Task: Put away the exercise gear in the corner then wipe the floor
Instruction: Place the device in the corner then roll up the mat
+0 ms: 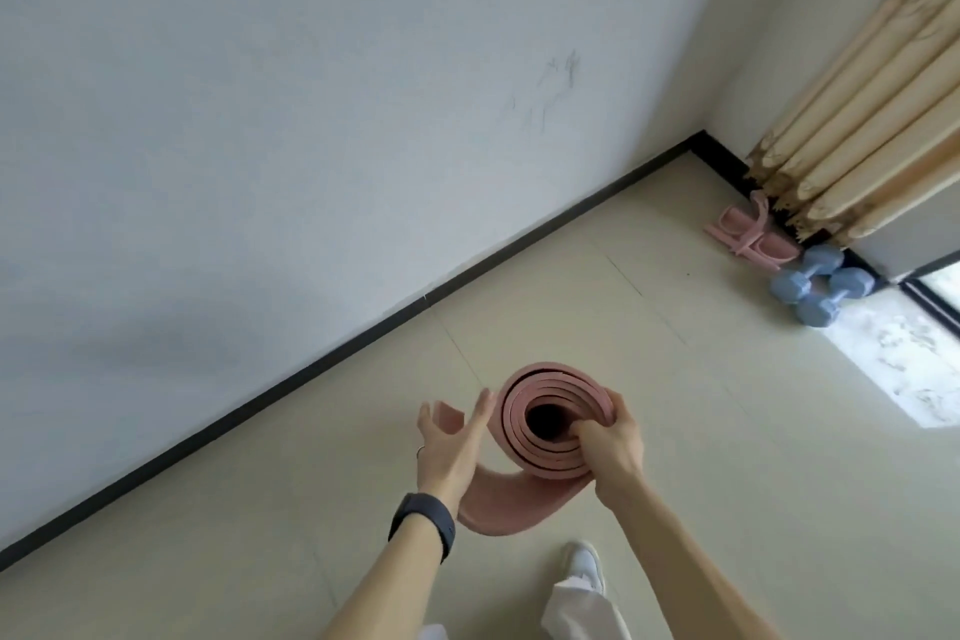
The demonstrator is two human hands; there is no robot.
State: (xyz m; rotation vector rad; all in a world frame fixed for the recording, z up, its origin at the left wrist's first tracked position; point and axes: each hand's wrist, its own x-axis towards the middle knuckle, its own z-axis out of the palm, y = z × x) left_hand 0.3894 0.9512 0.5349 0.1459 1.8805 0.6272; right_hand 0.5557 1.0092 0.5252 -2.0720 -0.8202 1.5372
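saw a pale wall (260, 120) with faint grey scribbles (558, 78), edged at the bottom by a black skirting board (363, 339). saw beige pleated curtains (883, 130) hanging at the right, stained and frayed along the hem, with a dark window frame (930, 301) just beneath.

My rolled mat (524, 398) is dusty pink, its hollow centre dark. Beyond the mat to the right, the dumbbells (821, 288) are pale blue and the strap band (748, 237) beside them is pink. The curtain (872, 130) above those is cream, mottled brown along its hem. The floor (675, 431) under the mat is pale beige, the skirting (363, 333) black, and the wall (260, 120) white with faint grey scribbles. My wristband (423, 525) is black and my shoe (584, 566) white.
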